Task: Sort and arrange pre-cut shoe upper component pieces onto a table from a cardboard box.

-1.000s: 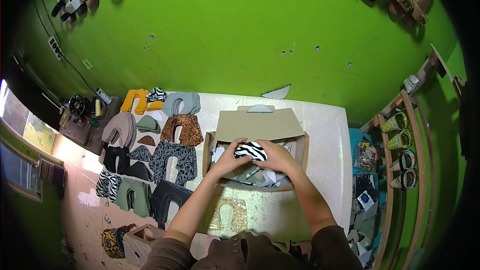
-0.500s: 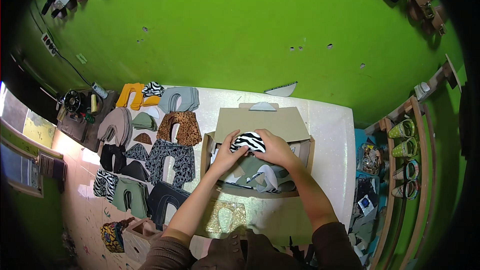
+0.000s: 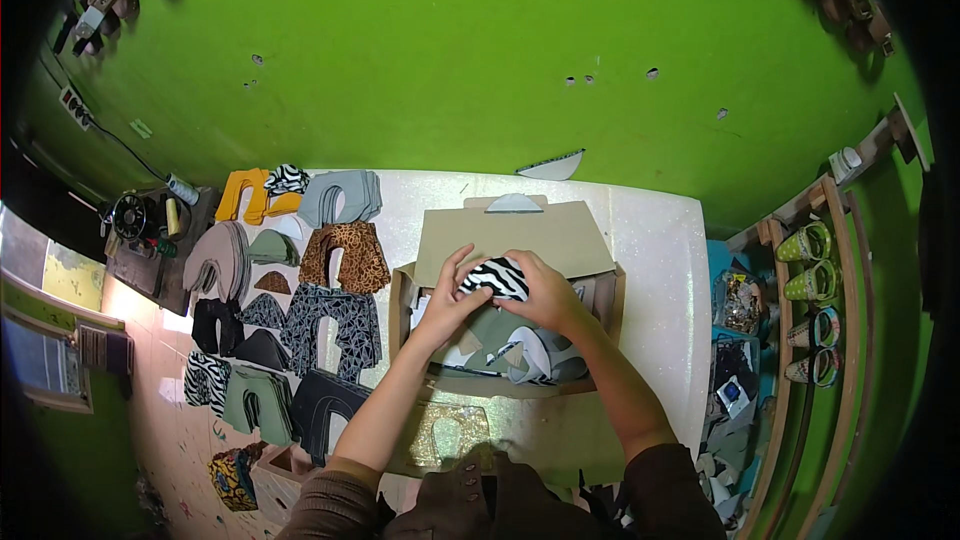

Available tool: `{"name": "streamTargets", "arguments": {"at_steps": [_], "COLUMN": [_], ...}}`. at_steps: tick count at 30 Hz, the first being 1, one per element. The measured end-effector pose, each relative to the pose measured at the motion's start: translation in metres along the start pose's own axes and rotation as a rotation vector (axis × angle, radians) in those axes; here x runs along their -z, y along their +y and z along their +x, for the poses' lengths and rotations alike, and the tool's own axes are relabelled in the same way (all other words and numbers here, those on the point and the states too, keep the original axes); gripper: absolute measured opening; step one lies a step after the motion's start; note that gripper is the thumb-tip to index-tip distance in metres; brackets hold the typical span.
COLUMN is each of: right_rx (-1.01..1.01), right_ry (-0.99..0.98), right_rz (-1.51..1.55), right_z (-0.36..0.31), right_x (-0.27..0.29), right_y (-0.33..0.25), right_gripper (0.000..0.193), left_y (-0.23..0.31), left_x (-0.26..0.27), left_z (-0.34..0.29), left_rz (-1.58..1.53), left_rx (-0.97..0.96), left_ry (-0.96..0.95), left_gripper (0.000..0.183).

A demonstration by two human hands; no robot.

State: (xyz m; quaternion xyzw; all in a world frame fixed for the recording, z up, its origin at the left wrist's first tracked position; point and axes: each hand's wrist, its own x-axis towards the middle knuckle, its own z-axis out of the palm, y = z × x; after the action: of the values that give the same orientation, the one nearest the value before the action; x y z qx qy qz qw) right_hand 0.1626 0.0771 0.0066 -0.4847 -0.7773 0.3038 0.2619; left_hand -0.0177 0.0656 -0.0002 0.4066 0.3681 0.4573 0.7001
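A zebra-print half-round piece (image 3: pixel 496 279), seemingly a small stack of cut material, is held between both my hands above an open cardboard box (image 3: pixel 400 315). My left hand (image 3: pixel 446 300) grips its left side, thumb across the lower edge and index finger raised a little. My right hand (image 3: pixel 548 292) closes round its right end, and the fingers behind it are partly hidden. Inside the box below lie loose scraps (image 3: pixel 500 328) in green, white and grey. A pale half-round piece (image 3: pixel 515 203) rests on the raised box flap.
Stacks of U-shaped cut pieces cover the table's left side, among them leopard print (image 3: pixel 345 256), grey (image 3: pixel 340 198) and green (image 3: pixel 258 402). A gold glitter piece (image 3: pixel 425 432) lies near me. At right stands a wooden rack (image 3: pixel 785 290) with sandals. A sewing machine (image 3: pixel 130 217) sits far left.
My left fingers have lifted and spread slightly from the zebra-print piece, which stays in both hands over the box. The whole view has shifted a little.
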Motion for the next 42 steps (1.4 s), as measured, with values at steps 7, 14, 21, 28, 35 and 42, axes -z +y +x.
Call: {"name": "streamTargets", "arguments": {"at_steps": [7,14,21,28,35,42], "right_rx": [-0.108,0.029,0.083,0.065,0.022,0.088], "right_ry": [0.062,-0.044,-0.096,-0.012,-0.057,-0.027], "right_rz": [0.068,-0.092,-0.115,-0.08,-0.081,0.044], "right_z": [-0.012,-0.023,-0.027,-0.021,0.011,0.075], "right_x": [-0.018,-0.012,-0.027,-0.055,-0.093,-0.153], "right_y": [-0.022,-0.031,-0.054,-0.078,-0.121,-0.172], "right_gripper": [0.063,0.078,0.075,0.064,0.06,0.068], "left_y": [-0.036,-0.021,-0.018,-0.009,0.025,0.069], "left_x": [-0.009,-0.004,0.011,0.032,0.092,0.21], "left_z": [-0.02,-0.034,-0.053,-0.077,-0.093,-0.098], "left_rz": [-0.333,-0.556,-0.594,-0.484,-0.211,-0.061], "left_rx": [0.108,0.124,0.154,0.152,0.044,0.034], "left_ry": [0.024,0.025,0.071,0.084,0.282,0.37], "left_gripper": [0.024,0.016,0.018,0.023,0.031,0.032]}}
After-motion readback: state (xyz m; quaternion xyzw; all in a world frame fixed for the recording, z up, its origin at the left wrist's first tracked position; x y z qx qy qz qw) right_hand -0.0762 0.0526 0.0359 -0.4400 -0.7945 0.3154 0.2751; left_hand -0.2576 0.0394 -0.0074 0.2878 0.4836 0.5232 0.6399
